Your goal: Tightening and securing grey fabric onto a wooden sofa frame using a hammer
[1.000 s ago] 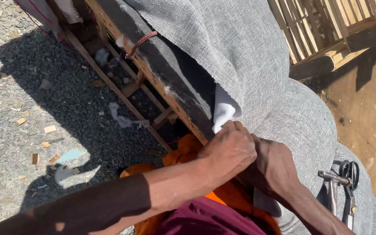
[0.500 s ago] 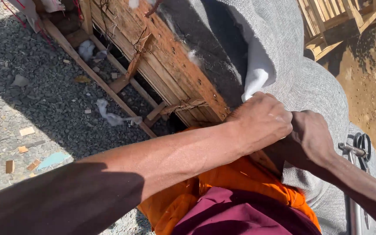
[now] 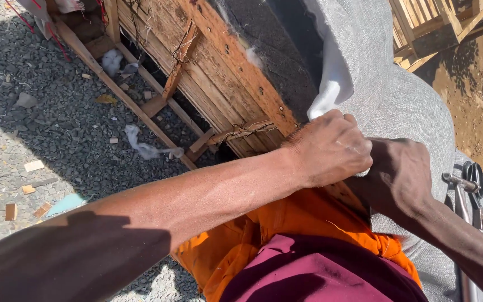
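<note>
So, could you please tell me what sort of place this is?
Probably an outdoor upholstery or furniture yard. A bare wooden frame stands on gravel, grey fabric is drawn over it by the left hand and right hand, and wooden pallets lie behind.

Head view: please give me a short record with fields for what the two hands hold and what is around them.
left hand: left hand closed in a fist on the white lining
right hand: right hand beside it, pressed on the grey fabric; grip hidden
frame: wooden frame, bare boards, fabric pulled over its edge
tools: metal hammer and scissors lying on the grey fabric at the right
ground: gravel with wood chips and white scraps
</note>
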